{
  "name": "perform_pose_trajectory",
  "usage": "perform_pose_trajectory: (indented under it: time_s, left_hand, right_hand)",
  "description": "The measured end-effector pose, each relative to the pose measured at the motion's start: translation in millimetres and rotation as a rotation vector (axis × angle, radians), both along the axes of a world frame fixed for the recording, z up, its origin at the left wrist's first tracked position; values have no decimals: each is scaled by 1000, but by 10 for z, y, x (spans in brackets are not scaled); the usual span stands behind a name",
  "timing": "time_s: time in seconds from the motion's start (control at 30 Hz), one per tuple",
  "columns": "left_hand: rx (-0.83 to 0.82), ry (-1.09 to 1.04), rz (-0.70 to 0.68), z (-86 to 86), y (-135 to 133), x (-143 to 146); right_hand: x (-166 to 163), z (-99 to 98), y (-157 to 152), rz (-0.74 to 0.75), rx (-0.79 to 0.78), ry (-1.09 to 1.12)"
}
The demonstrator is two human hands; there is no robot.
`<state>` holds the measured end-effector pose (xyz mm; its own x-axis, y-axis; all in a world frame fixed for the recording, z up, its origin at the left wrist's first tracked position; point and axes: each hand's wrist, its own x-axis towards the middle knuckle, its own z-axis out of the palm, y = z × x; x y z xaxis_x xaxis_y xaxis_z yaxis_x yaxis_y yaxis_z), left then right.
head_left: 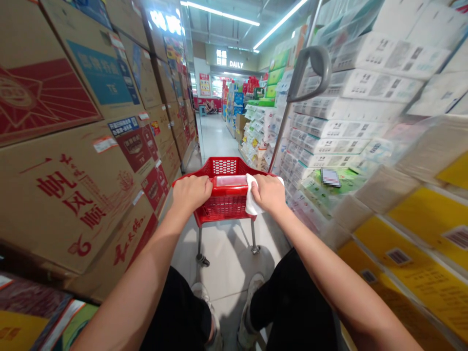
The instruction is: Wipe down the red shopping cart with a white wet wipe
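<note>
A left hand [192, 192] and a right hand [270, 191] grip one red plastic shopping cart [224, 208] by its handle.
The left hand curls bare around the smooth, bar-shaped red plastic handle [230, 183]; the right hand clasps one crumpled, soft white cloth [252, 204] against it. The cart, its basket pierced like mesh, stands directly before the person on a pale, smooth tiled floor [230, 263], two slim grey metal legs [253, 234] showing, between stacked brown printed cardboard boxes [73, 195] and white plastic-wrapped packs [340, 114], too many to count.
</note>
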<state>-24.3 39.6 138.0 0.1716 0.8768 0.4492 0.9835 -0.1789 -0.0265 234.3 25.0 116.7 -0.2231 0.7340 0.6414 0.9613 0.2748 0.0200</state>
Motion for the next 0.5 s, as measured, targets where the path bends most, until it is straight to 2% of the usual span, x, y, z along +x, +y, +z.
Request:
perform_pose_trajectory:
  time_s: [0.13, 0.27, 0.4, 0.5]
  left_hand:
    - [-19, -6, 7, 14, -23, 25]
    - [-11, -38, 40, 9, -69, 121]
    - [-27, -54, -63, 42, -90, 172]
    - [-100, -63, -266, 113, -61, 120]
  right_hand:
    - [265, -25, 77, -36, 17, 8]
    - [154, -62, 86, -70, 72, 132]
    - [-199, -50, 31, 77, 103, 249]
    - [-457, 1, -33, 254, 86, 218]
